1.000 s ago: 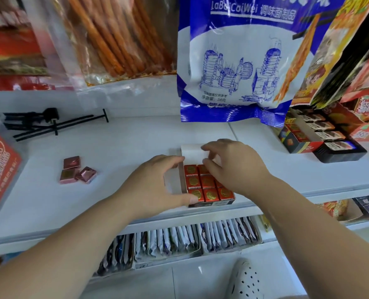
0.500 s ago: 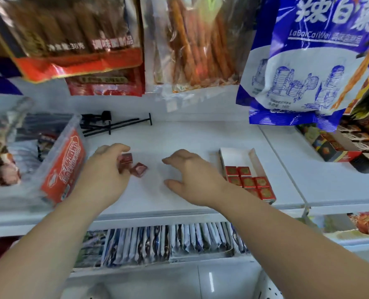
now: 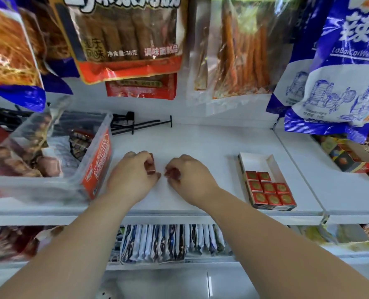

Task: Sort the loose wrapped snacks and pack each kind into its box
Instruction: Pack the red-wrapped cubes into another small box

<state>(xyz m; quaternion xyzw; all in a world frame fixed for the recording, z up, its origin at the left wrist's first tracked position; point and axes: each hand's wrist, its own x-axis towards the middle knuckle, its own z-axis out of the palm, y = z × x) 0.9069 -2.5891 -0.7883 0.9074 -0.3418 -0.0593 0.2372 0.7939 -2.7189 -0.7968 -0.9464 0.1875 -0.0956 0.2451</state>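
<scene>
Two bare hands work in the middle of the frame, low over a white shelf. The left hand has its grip closed on small dark red foil-wrapped squares. Two of them seem to be stacked between the thumb and the fingers, but I cannot tell the exact count. The right hand, just beside it, has its grip curled around one more dark red square, close to the shelf surface.

Right of centre, one white open cardboard box lies on the same shelf. Eight red square snacks with gold print fill its nearer half: two in the far row, three in the middle row and three in the near row.

At the left of the frame stands one clear plastic tub with an orange label. Behind the hands, at the back of the shelf, lie black metal hooks.
</scene>
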